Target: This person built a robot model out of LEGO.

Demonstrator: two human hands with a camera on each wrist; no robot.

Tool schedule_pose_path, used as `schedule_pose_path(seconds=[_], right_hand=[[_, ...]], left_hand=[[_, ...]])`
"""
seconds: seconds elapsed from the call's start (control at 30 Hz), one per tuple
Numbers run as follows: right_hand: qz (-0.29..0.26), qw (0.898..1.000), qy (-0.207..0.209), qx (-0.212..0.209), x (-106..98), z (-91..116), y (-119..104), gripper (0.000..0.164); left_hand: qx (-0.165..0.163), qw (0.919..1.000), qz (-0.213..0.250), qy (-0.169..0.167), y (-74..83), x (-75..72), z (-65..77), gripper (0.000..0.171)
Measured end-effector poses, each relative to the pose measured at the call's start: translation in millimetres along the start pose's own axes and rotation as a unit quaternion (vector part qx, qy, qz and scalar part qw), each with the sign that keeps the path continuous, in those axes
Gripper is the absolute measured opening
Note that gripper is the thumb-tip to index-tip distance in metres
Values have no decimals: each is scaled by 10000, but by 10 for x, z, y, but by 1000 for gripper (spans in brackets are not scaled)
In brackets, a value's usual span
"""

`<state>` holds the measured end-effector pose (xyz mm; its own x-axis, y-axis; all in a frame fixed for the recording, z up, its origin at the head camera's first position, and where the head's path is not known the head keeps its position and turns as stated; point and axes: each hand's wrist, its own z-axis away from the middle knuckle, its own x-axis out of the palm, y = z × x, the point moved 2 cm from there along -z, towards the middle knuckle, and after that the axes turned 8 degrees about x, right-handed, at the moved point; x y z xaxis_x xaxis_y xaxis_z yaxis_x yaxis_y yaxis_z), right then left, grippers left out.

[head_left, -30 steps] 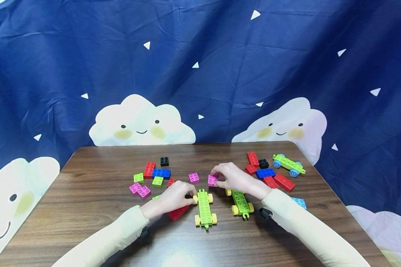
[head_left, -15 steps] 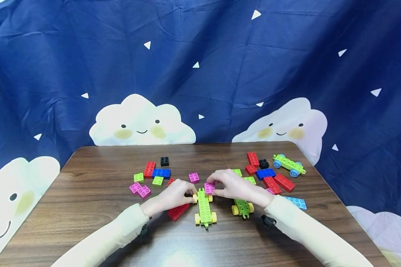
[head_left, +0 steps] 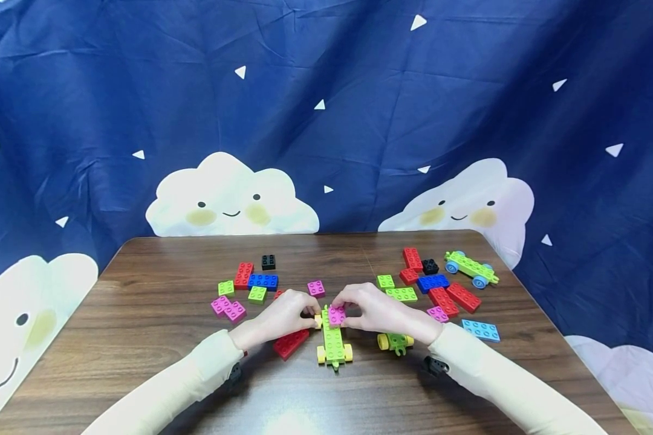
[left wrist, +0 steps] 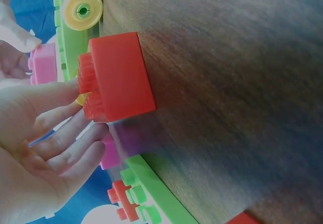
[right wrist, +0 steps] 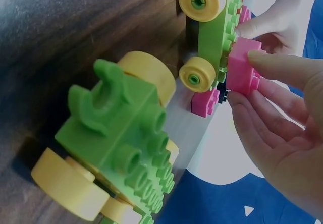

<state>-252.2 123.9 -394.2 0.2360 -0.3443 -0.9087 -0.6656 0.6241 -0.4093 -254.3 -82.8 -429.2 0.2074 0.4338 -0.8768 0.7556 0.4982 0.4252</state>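
Observation:
My right hand (head_left: pixel 380 309) pinches a pink square building brick (head_left: pixel 337 315) between thumb and fingers. That brick sits right at the studs of the far end of a lime-green wheeled car base (head_left: pixel 334 349), as the right wrist view shows of the pink brick (right wrist: pixel 243 66). On the other side, my left hand (head_left: pixel 285 315) holds the same car base by its far left yellow wheel (head_left: pixel 318 321), thumb and finger at the wheel. A red brick (left wrist: pixel 123 77) stands just below the left hand. A second green car base (right wrist: pixel 116 128) with yellow wheels lies partly hidden under my right wrist.
Left on the wooden table (head_left: pixel 158 314) are several bricks, among them a blue brick (head_left: pixel 263 282) and a black brick (head_left: pixel 268 261). A loose pink brick (head_left: pixel 315 289) lies beyond the hands. More bricks and a blue-wheeled car base (head_left: pixel 470 269) lie at right.
My right hand has brought the pink brick from the table, left and nearer, onto the far end of the car base. The left hand has stayed at the wheel.

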Motion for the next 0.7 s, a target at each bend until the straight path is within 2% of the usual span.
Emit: schedule_pose_path(seconds=[0.47, 0.7], right_hand=[[-105, 9999, -20, -22, 68, -20, 26, 24], [-280, 9994, -206, 30, 93, -24, 21, 25]], left_hand=[[-163, 9998, 63, -45, -44, 27, -38, 11], [-179, 9998, 68, -53, -43, 31, -43, 10]])
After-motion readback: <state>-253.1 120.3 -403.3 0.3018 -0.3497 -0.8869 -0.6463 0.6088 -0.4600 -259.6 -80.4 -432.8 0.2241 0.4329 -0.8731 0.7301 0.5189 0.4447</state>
